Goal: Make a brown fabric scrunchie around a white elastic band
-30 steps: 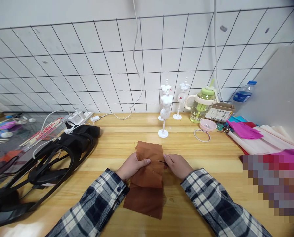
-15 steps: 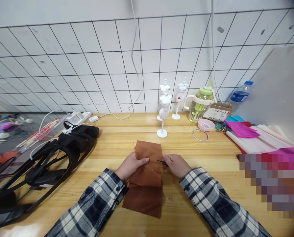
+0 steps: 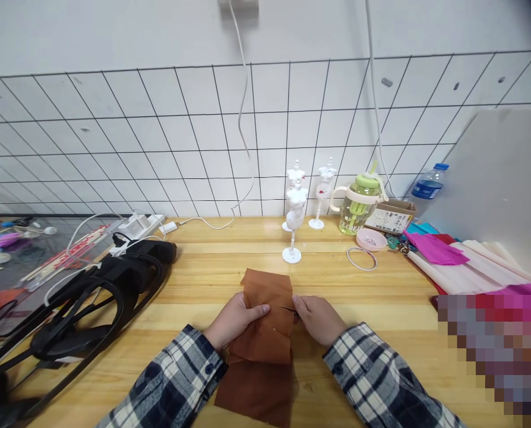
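Head view: brown cloth (image 3: 265, 342) lies lengthwise near to far over the counter (image 3: 216, 261). Fingers of the left hand (image 3: 233, 317) pinch its left side; the right hand (image 3: 319, 319), beside its right edge, grips a dark pointed tool (image 3: 290, 310), tip leftward over the cloth.

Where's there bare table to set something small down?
Bare table shows left, between the black gear and the left hand on the brown cloth, and right, between the right hand and the fabric pile. It's crowded at back right: jug, pink dish, ring and box sit close together.
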Motion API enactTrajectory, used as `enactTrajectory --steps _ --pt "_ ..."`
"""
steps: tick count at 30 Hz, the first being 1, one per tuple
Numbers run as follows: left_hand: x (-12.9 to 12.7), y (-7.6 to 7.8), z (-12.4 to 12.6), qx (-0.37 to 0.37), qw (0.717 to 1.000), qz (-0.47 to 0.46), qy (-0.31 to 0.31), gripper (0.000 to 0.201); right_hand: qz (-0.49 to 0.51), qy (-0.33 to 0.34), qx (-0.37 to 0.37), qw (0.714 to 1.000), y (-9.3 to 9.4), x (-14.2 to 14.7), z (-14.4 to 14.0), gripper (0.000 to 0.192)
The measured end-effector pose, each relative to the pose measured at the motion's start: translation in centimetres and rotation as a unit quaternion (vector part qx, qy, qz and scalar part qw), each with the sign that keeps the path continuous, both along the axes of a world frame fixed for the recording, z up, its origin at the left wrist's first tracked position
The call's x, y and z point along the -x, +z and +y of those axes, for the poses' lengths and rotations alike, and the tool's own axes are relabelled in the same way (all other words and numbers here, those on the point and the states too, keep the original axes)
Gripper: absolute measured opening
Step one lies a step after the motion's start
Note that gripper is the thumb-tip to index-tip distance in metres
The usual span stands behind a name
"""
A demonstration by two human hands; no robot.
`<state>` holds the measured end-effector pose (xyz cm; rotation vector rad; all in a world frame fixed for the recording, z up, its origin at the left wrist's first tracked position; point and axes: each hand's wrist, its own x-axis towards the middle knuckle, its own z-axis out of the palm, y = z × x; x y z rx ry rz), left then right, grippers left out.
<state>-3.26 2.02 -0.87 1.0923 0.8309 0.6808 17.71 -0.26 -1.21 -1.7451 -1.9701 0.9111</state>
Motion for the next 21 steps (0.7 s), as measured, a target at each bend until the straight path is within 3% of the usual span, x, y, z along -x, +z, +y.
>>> enactTrajectory --steps 21 --pt "0.1 -0.3 -0.2 -0.020 0.999 0.018 0.017 0.051 -0.058 0.002 0.002 0.998 1.1 -0.9 0.2 0.056"
